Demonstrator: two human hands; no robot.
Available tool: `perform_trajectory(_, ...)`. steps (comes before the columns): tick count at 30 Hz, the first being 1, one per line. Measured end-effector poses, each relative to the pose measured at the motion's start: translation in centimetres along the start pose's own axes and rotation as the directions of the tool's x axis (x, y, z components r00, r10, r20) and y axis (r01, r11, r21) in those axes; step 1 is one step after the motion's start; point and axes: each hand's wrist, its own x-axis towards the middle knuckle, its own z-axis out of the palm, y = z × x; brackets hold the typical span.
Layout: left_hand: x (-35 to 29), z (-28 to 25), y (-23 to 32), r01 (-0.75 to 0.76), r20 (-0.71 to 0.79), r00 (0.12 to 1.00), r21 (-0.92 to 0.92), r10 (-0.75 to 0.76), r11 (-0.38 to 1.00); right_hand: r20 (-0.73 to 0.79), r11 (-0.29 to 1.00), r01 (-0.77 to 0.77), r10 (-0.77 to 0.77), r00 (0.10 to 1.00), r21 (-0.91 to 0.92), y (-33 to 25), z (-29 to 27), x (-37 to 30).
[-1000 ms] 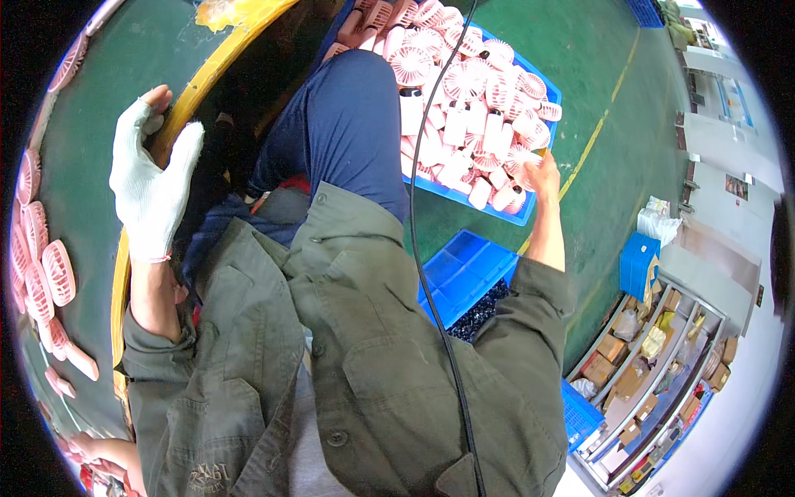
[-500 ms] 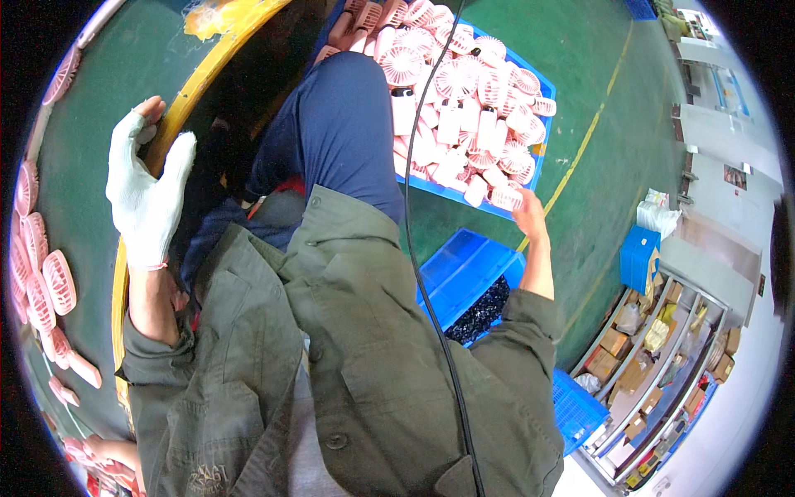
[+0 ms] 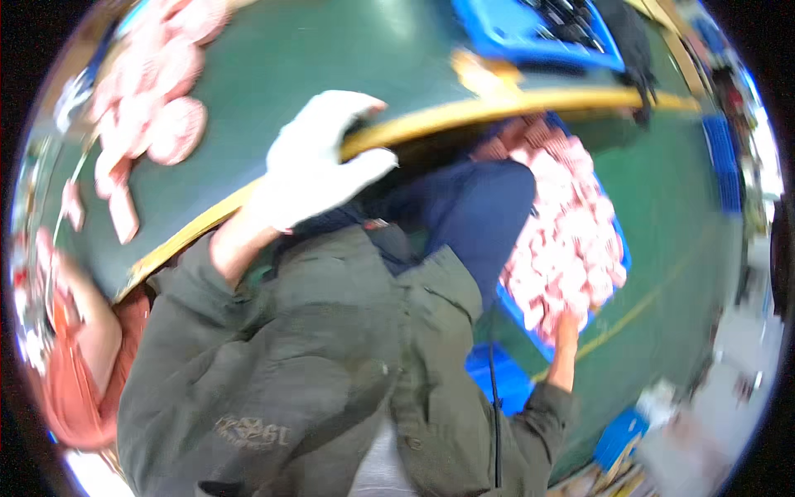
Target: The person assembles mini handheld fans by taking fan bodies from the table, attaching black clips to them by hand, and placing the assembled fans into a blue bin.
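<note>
My left hand (image 3: 319, 166), in a white glove, rests at the yellow edge (image 3: 431, 120) of a green-topped table. Its thumb and fingers are spread apart, with nothing seen between them but that edge. Bare of any glove, my right hand (image 3: 568, 325) reaches down to the near corner of a blue bin (image 3: 627, 248) on the floor. A heap of pink handheld fans (image 3: 567, 224) fills this bin. The right fingers are among the fans, blurred and partly hidden, so whether they grip one is unclear.
More pink fans (image 3: 157, 91) lie on the table at far left. A blue tray (image 3: 513, 41) of dark parts stands at the back. Another person's arm (image 3: 95, 323) shows at left. A blue container (image 3: 509, 377) sits below the bin, and a black cable (image 3: 495, 389) hangs before me.
My view has swung toward the left, bringing the tray of dark parts and the other person's arm into sight. My right hand stays at the bin's near corner, my left at the table edge.
</note>
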Motion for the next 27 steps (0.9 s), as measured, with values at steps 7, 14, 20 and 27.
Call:
perform_trajectory(7, -3.4, -7.3, -4.7, -0.123, -0.403, 0.882, 0.302, 0.244, 0.945, -0.263, 0.998, -0.001, 0.017, 0.965, 0.06, 1.4, 0.0, 4.4)
perform_trajectory(14, -8.4, -17.5, -11.1, 0.272, -0.482, 0.867, 0.665, 0.122, 0.695, -0.828, 0.821, 0.377, 0.191, 0.527, 0.429, -7.0, -25.1, -3.4)
perform_trajectory(20, -9.7, -17.3, -15.0, 0.157, -0.289, 0.953, 0.726, 0.089, 0.67, -0.971, 0.525, 0.818, 0.093, 0.22, 0.235, -20.4, -42.0, -9.5)
perform_trajectory(27, -5.0, -19.9, -15.3, 0.038, -0.116, 0.989, 0.81, 0.096, 0.585, -0.967, 0.647, 0.758, -0.237, 0.098, -0.082, -30.1, -52.7, -1.5)
